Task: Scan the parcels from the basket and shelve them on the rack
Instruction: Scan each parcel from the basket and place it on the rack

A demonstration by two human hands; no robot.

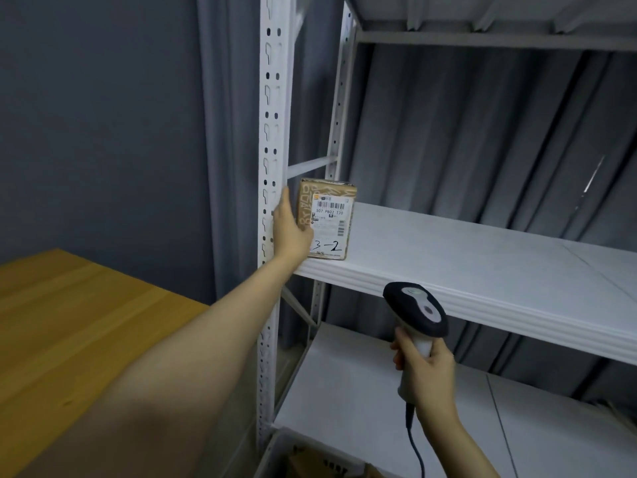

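A small brown cardboard parcel (pixel 327 219) stands upright at the left end of the white rack's middle shelf (pixel 482 257). Its label faces me, with "3-2" handwritten below the barcode. My left hand (pixel 291 229) is stretched out and wraps the parcel's left side, thumb on its front. Lower right, my right hand (pixel 424 370) grips the handle of a black and grey barcode scanner (pixel 415 308), its head pointing up towards the shelf edge and its cable hanging down. A basket with parcels (pixel 310 460) shows partly at the bottom edge.
The rack's perforated white upright (pixel 272 139) stands just left of the parcel. A lower shelf (pixel 362 391) and an upper shelf (pixel 482 15) frame the middle one. A wooden table (pixel 69 322) lies to the left. Grey curtains hang behind the rack.
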